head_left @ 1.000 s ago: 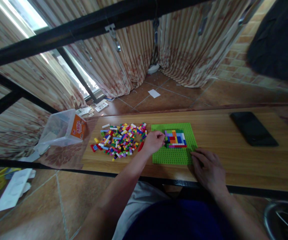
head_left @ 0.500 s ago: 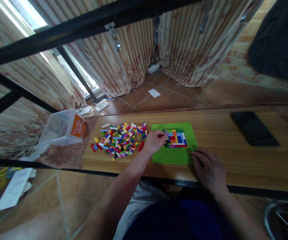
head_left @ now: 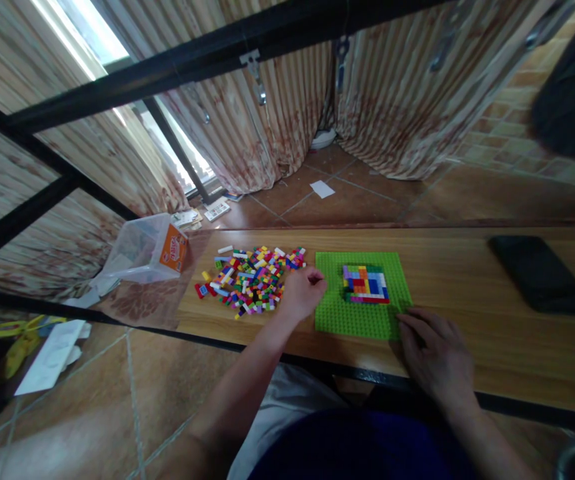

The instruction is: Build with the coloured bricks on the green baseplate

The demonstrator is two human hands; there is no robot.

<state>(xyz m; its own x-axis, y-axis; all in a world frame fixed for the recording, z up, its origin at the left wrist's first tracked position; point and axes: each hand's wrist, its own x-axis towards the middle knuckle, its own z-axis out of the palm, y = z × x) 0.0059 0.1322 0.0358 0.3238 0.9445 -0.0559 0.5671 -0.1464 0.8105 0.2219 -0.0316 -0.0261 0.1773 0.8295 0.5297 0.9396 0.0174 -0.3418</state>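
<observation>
My left hand (head_left: 304, 291) is over the table between the brick pile and the green baseplate, with its fingers curled in a pinch. Whether a small brick is between those fingertips I cannot make out. Several coloured building bricks form a low block (head_left: 366, 285) on the studded green baseplate (head_left: 357, 321). At the baseplate's near right edge, my right hand (head_left: 436, 350) rests with bent fingertips closed against it. Left of the baseplate lies a loose pile of small multicoloured bricks (head_left: 257, 280), its right side partly covered by my left hand.
A clear plastic box (head_left: 140, 250) with an orange label stands beyond the table's left end. On the right of the wooden table (head_left: 447, 267) lies a black phone-like slab (head_left: 544, 275). A black metal bar (head_left: 177, 70) crosses above, before striped curtains (head_left: 292, 100).
My left hand has drawn back left from the brick block toward the pile. My right hand stays at the baseplate's edge. The whole view has shifted slightly.
</observation>
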